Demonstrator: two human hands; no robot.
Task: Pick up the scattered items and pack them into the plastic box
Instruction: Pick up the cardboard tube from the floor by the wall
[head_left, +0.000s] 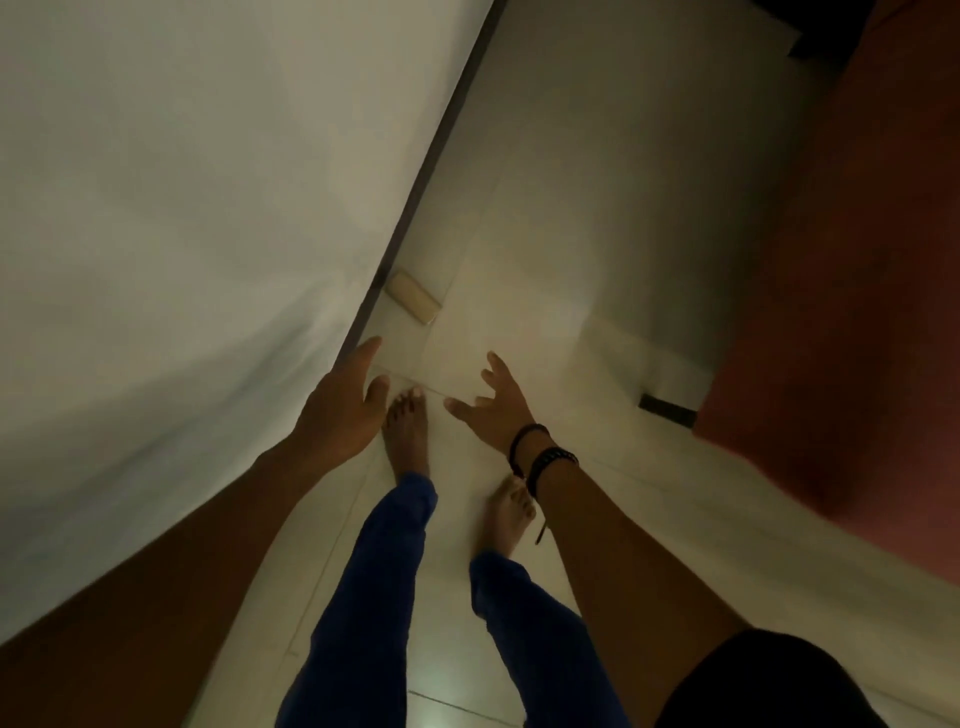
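Two empty, spread hands, left hand (340, 410) and right hand (491, 405), above one beige block (415, 300).

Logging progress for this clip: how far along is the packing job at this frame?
Done: nothing visible; no plastic box is in view. In hand: nothing; the left hand and right hand are both open and empty, stretched forward above the tiled floor. Left: at least one small beige block-shaped item lies on the floor by the edge of the white-sheeted bed, ahead of the hands, not yet picked up.
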